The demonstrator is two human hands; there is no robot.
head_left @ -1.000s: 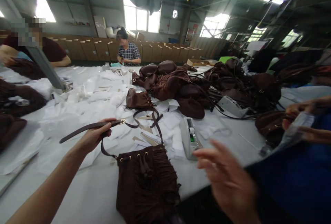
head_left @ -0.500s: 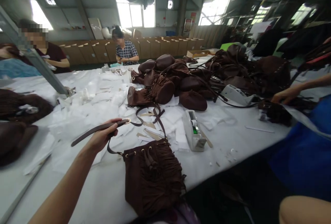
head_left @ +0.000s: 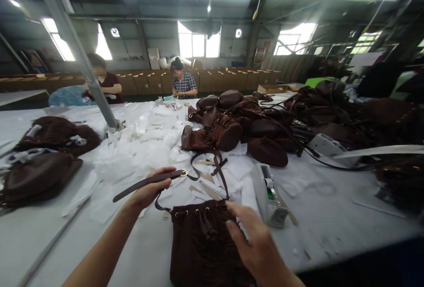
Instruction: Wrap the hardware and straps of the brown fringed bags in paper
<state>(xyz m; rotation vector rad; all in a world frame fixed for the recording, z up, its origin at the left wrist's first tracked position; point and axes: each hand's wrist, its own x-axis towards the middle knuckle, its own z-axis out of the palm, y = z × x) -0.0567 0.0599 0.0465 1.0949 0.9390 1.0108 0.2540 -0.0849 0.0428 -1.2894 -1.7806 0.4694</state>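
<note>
My left hand [head_left: 153,190] is closed on a dark brown strap [head_left: 142,184] near its gold buckle, and the strap's free end points left. The strap runs to a brown fringed bucket bag [head_left: 188,238] that stands at the table's near side, with gold eyelets and a tasselled drawstring along its top. Over the bag's upper right corner is my right hand [head_left: 255,238], its thumb and fingers apart with nothing between them. I cannot tell whether it touches the bag. Right of the bag sits a grey tape dispenser [head_left: 270,196].
A heap of brown bags [head_left: 238,121] fills the table's far middle and right. More brown bags [head_left: 43,176] lie at left, near a slanted metal post [head_left: 96,88]. Loose white paper [head_left: 139,145] covers the middle. Two people [head_left: 184,83] work across the table.
My right hand has come into view over the bag. The view has tilted up and turned left. The co-worker's arm at the right is out of view. My left hand keeps the strap.
</note>
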